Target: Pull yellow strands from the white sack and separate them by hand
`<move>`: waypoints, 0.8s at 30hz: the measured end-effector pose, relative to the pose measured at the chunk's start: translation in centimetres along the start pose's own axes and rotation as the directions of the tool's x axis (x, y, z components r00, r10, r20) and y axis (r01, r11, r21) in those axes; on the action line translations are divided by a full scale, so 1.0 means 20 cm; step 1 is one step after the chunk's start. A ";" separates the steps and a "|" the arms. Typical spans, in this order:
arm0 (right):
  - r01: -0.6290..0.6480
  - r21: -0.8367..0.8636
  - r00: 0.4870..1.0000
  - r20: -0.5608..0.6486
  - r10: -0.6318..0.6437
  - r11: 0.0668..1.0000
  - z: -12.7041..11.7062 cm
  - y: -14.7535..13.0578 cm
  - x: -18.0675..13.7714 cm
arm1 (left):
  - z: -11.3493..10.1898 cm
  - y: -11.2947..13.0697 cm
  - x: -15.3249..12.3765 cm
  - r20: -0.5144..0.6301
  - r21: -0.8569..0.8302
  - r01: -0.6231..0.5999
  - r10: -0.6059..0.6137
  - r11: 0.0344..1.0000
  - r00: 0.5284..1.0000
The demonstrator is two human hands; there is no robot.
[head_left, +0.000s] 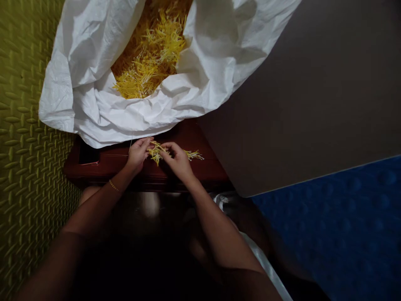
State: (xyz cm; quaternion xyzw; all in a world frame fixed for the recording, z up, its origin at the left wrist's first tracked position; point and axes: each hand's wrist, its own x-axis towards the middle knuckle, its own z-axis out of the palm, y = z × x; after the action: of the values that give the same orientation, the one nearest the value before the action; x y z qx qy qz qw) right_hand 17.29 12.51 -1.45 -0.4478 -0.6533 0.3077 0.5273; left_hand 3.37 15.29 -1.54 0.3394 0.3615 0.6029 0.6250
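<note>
My left hand (138,154) pinches a small bunch of thin yellow strands (155,155) with pale tips, above a dark red padded surface (206,144). From the other side, my right hand (178,162) has its thumb and fingers closed on the same bunch. More yellow and whitish strands (194,155) stick out just past the right hand; whether they join the bunch is hidden. A thin, wire-like line (130,143) rises beside the left hand. Beyond both hands, a large white woven sack (125,115) lies open, with a heap of similar yellow strands (147,69) inside.
A dark flat object like a phone (89,154) lies at the red surface's left end. To the right stands a broad grey-brown panel (307,96) with a rounded corner. Yellow-green ridged flooring (28,167) is on the left, blue textured flooring (341,221) at lower right.
</note>
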 end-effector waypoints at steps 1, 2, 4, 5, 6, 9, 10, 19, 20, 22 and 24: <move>-0.025 0.047 0.999 -0.034 0.027 0.999 0.00 0.02 0.01 | 0.00 0.00 0.00 0.016 0.007 0.015 -0.015 1.000 1.000; -0.052 0.101 0.996 -0.069 0.059 0.994 -0.01 0.04 0.02 | 0.00 0.00 -0.01 0.031 0.020 0.034 -0.035 0.999 0.999; -0.122 0.238 0.980 -0.122 0.154 0.964 -0.02 0.07 0.04 | 0.00 0.00 -0.01 0.050 0.066 0.073 -0.077 0.995 0.996; -0.163 0.314 0.969 -0.129 0.212 0.935 -0.02 0.08 0.04 | 0.01 0.00 -0.02 0.052 0.097 0.084 -0.090 0.992 0.995; -0.204 0.382 0.955 -0.124 0.269 0.901 -0.03 0.09 0.05 | 0.01 -0.01 -0.02 0.053 0.133 0.086 -0.094 0.987 0.994; -0.301 0.516 0.913 -0.086 0.398 0.802 -0.03 0.11 0.06 | 0.02 -0.03 -0.02 0.050 0.237 0.005 -0.017 0.971 0.999; -0.321 0.545 0.903 -0.072 0.425 0.774 -0.03 0.12 0.06 | 0.02 -0.04 -0.02 0.049 0.276 -0.049 0.037 0.960 0.998; -0.326 0.618 0.894 -0.044 0.445 0.715 -0.03 0.11 0.07 | -0.01 0.00 -0.09 0.258 0.717 -0.535 0.544 0.447 0.799; -0.318 0.613 0.900 -0.044 0.433 0.724 -0.03 0.11 0.07 | 0.00 0.00 -0.10 0.318 0.717 -0.571 0.541 0.400 0.778; -0.303 0.605 0.911 -0.043 0.410 0.736 -0.03 0.12 0.07 | 0.01 0.00 -0.10 0.436 0.719 -0.629 0.512 0.297 0.740; -0.296 0.607 0.917 -0.036 0.398 0.738 -0.03 0.12 0.07 | 0.01 0.00 -0.09 0.533 0.726 -0.666 0.470 0.172 0.703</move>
State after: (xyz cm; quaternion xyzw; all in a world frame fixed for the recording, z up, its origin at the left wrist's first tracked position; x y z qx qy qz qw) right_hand 18.35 14.69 -2.78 -0.3995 -0.3844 0.5503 0.6244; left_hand 3.53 13.42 -1.47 0.7767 0.4053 0.4706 0.1053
